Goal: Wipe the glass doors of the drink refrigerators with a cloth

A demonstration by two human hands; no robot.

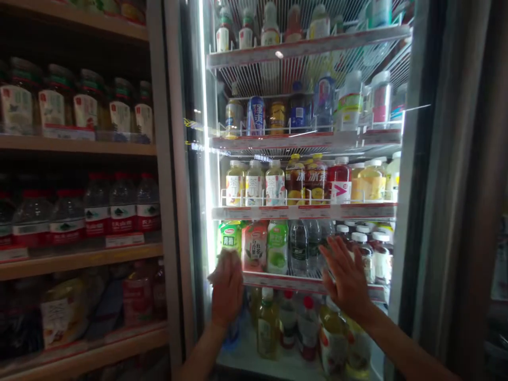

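Note:
I face a lit drinks fridge [177, 185] with rows of bottles and cans behind its glass. My left hand [227, 291] is raised at the lower left of the glass, fingers closed over a pale cloth [222, 263], just below a green-labelled bottle [230, 237]. My right hand [346, 278] is held up flat with its fingers spread, in front of clear water bottles [301, 244] and white-capped bottles [363, 251] on the same shelf. It holds nothing.
Wooden shelves [79, 260] stand to the left with red-labelled water bottles [121, 209], jars [85, 106] above and bagged goods below. A dark door frame [456, 185] stands to the right. More bottles [268, 323] stand on the fridge floor.

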